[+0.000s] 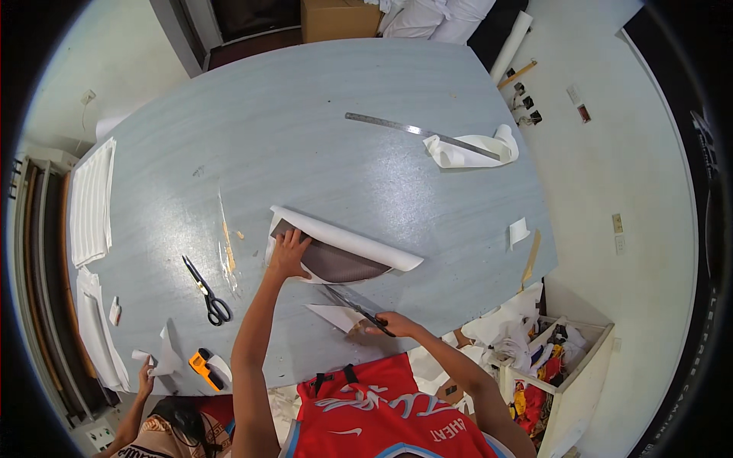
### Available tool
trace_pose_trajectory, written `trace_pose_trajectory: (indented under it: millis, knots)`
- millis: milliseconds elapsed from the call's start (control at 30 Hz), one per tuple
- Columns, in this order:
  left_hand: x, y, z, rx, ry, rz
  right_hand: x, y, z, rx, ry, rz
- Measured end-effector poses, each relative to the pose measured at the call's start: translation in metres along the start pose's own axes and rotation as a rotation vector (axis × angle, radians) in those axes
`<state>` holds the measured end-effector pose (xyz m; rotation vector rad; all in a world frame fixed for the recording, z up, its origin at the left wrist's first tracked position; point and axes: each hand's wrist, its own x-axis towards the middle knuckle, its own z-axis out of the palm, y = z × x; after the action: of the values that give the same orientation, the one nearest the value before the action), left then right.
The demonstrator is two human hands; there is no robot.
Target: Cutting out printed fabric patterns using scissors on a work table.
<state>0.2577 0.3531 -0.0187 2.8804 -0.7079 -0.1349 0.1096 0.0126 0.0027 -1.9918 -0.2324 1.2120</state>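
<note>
My left hand [289, 253] lies with its fingers spread on a dark grey patterned sheet [343, 262], pressing it to the table. A white rolled paper edge [351, 238] runs along the sheet's far side. In my right hand [395, 324] is a pair of black-handled scissors [353, 305]. Their blades point up and left toward the sheet's near edge; whether they touch it I cannot tell. Beneath the scissors a white scrap [334, 315] lies at the table's front.
The grey-blue table [282, 107] also bears a steel ruler [389, 124], a curled white sheet [466, 153], second scissors [208, 294] and an orange tape dispenser [203, 370]. At lower left another person's hand [145, 375] holds white paper. An open bin [565, 366] of scraps stands right.
</note>
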Motion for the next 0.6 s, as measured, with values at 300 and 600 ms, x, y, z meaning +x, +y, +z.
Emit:
trace_pose_trajectory:
  millis: [300, 600]
  knots:
    - [-0.007, 0.001, 0.000, -0.094, 0.001, 0.033, 0.026, -0.005, 0.007, -0.009, 0.142, 0.015]
    - [-0.021, -0.006, 0.011, -0.176, 0.046, 0.043, 0.026, 0.000, 0.014, 0.092, 0.130, 0.027]
